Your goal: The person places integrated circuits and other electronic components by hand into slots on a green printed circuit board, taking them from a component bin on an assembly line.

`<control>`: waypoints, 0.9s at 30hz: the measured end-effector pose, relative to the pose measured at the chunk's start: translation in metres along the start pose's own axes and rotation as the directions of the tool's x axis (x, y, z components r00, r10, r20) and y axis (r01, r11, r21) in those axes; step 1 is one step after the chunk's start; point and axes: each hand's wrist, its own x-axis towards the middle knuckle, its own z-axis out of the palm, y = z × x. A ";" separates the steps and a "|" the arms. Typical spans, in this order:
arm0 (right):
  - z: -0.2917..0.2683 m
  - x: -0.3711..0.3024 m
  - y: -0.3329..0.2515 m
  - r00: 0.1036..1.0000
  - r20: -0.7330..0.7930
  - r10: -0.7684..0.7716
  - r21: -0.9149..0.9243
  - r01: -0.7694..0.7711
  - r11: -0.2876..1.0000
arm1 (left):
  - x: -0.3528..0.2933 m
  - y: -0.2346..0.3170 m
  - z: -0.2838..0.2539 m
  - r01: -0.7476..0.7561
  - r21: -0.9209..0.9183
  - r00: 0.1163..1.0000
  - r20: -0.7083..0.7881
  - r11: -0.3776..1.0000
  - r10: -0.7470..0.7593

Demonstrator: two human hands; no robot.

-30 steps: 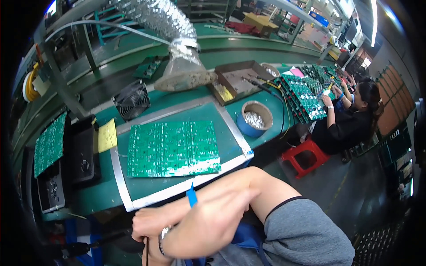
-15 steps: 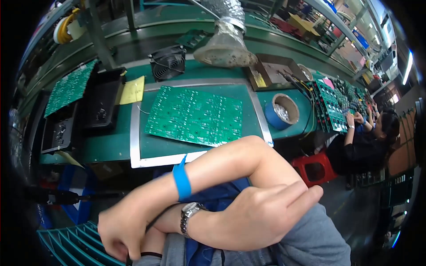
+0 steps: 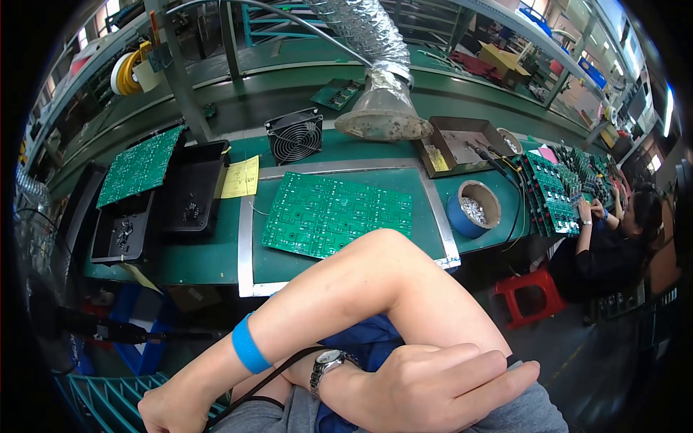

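Note:
My arms cross low in front of the bench. My right arm, with a blue wrist strap [image 3: 250,343], reaches over to the lower left. There my right hand [image 3: 170,410] is cut by the lower edge, its fingers out of sight. Under that arm, my left hand [image 3: 433,386], with a metal wristwatch [image 3: 329,362] at its wrist, lies at the lower right over my grey clothing. Its fingers are curled together; what they hold, if anything, is hidden. A thin black cord [image 3: 268,379] runs between the arms. Beyond my elbow a green circuit board [image 3: 339,213] lies in a metal frame [image 3: 245,260].
Black trays [image 3: 119,249] with small parts stand left, another board [image 3: 141,169] resting on them. A fan [image 3: 296,137], an exhaust hood [image 3: 382,119], a brown tray [image 3: 462,144] and a blue tub [image 3: 473,209] ring the frame. A co-worker [image 3: 613,245] sits right, near a red stool [image 3: 530,299].
The view has shifted, so the bench sits lower and further right. My right hand has moved down toward the lower edge. My left hand stays curled at the lower right.

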 end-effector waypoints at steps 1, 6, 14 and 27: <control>-0.002 0.004 0.010 1.000 0.003 0.002 0.014 -0.002 1.000 | 0.007 0.006 -0.009 0.145 0.003 0.980 0.135 0.989 -0.144; -0.002 0.016 0.113 0.977 0.207 -0.049 -0.594 0.165 0.787 | -0.023 -0.008 0.012 0.010 0.014 0.996 -0.083 1.000 -0.009; 0.024 -0.099 0.129 0.999 -0.021 0.036 -0.683 -0.041 0.730 | -0.027 -0.050 -0.017 0.718 -0.667 0.668 0.578 0.200 -0.469; 0.065 -0.152 0.181 0.683 -0.730 0.027 -0.335 -0.392 0.857 | -0.074 -0.031 -0.114 0.252 -0.893 0.728 -0.079 0.374 -0.681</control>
